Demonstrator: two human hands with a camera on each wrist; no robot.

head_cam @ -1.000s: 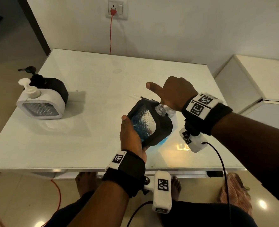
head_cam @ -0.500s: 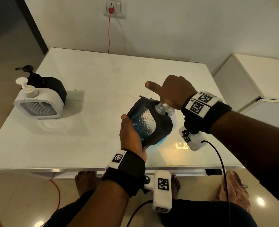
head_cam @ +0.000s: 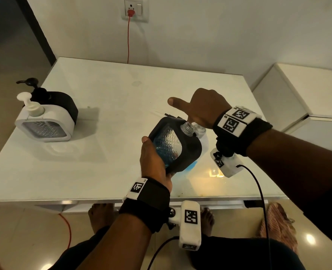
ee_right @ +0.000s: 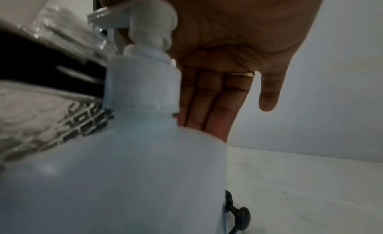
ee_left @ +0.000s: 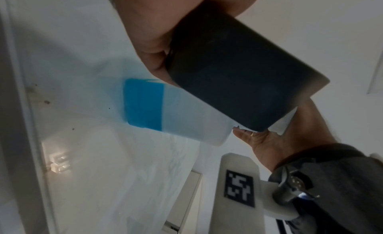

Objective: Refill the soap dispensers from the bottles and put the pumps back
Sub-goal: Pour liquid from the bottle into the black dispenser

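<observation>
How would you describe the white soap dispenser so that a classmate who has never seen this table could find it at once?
Start at the white table and go to its far-left edge, away from both hands. Two square dispensers stand there, one right behind the other. You want the nearer white dispenser: its frame and pump are white, while the black dispenser behind it has a dark frame and pump.

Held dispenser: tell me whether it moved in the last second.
No. The dispenser keeps its place against the table's near edge, in the left hand.
</observation>
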